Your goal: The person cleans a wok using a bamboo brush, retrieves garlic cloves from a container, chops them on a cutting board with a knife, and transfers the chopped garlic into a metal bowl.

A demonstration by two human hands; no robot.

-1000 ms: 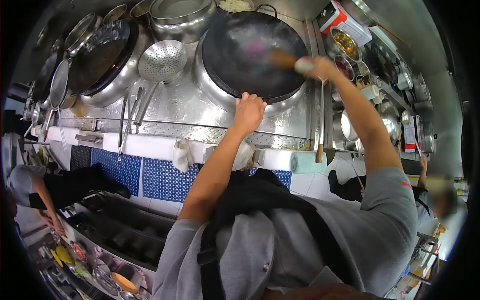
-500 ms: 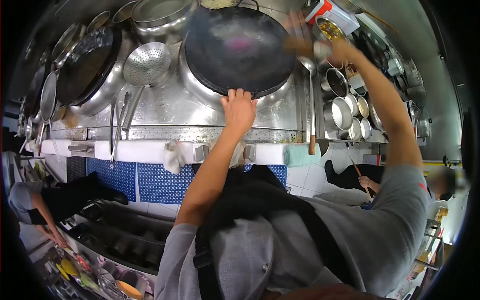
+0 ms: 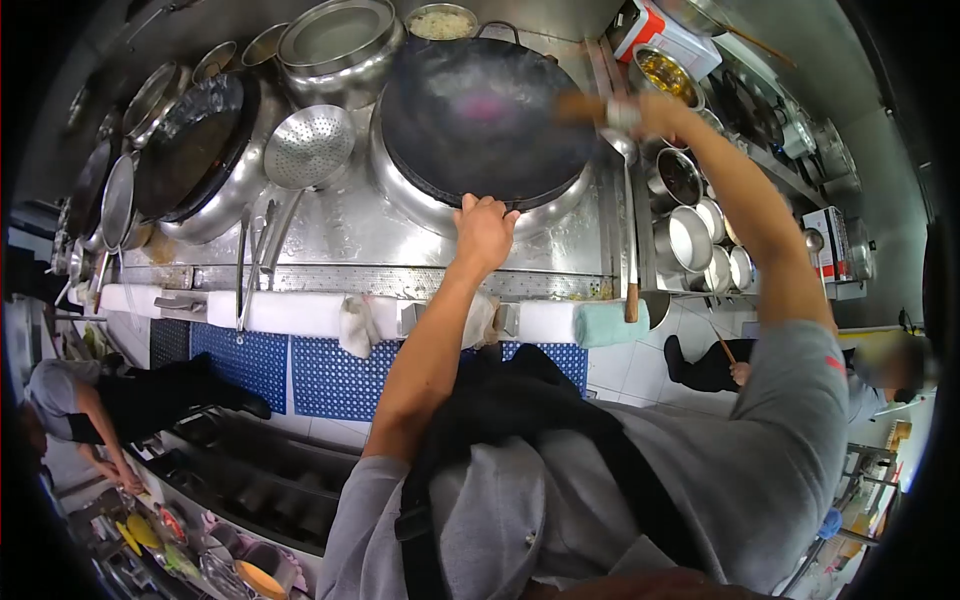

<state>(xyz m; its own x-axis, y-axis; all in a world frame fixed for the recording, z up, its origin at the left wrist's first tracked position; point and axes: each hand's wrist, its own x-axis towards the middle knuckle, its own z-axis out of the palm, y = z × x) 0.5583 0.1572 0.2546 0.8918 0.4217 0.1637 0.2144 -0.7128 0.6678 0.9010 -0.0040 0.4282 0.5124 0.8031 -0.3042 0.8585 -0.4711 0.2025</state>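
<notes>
A large black wok [image 3: 440, 150] rests on a metal ring on the steel stove, a pinkish patch of light at its middle. At its near edge my left hand [image 3: 484, 236] has its fingers curled over the rim. Over the wok's right rim, my right hand [image 3: 662, 118] grips what looks like a bamboo wok brush [image 3: 580, 108]. Motion smears the brush, and its brown end points left into the wok. Just below that hand lies a long-handled ladle [image 3: 630, 220] along the stove's right side.
Left of the wok are a perforated strainer [image 3: 308, 148], tongs [image 3: 254, 255] and a second dark wok [image 3: 195, 145]. Steel pots [image 3: 684, 240] and a bowl of yellow liquid [image 3: 664, 76] line the right. Folded towels [image 3: 272, 313] edge the front. Other people stand at far left and right.
My view has shifted, so the stove sits lower and slightly right. My right hand, with the brush, has moved a little left toward the wok; my left hand stays on the rim.
</notes>
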